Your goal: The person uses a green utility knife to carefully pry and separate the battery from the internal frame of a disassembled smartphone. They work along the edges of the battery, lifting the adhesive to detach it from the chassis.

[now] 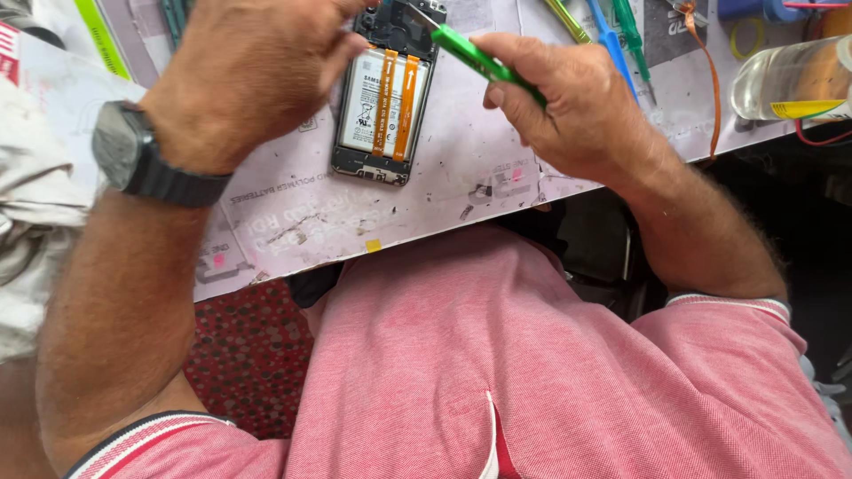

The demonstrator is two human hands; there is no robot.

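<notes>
- Your left hand [253, 75] rests on the upper left part of the opened phone [383, 98], fingers curled against its top edge and steadying it; a dark wristwatch [133, 151] sits on that wrist.
- Your right hand [581, 106] is closed around a green screwdriver [484, 60], pinched between thumb and fingers.
- The screwdriver tip meets the phone's dark upper section, near the top right corner.
- The phone lies back-open on the pale work mat [461, 168], showing a white battery crossed by two orange flex ribbons.
- More green and blue tools [612, 35] lie on the mat beyond your right hand, with a clear bottle [790, 80] lying at the far right.
</notes>
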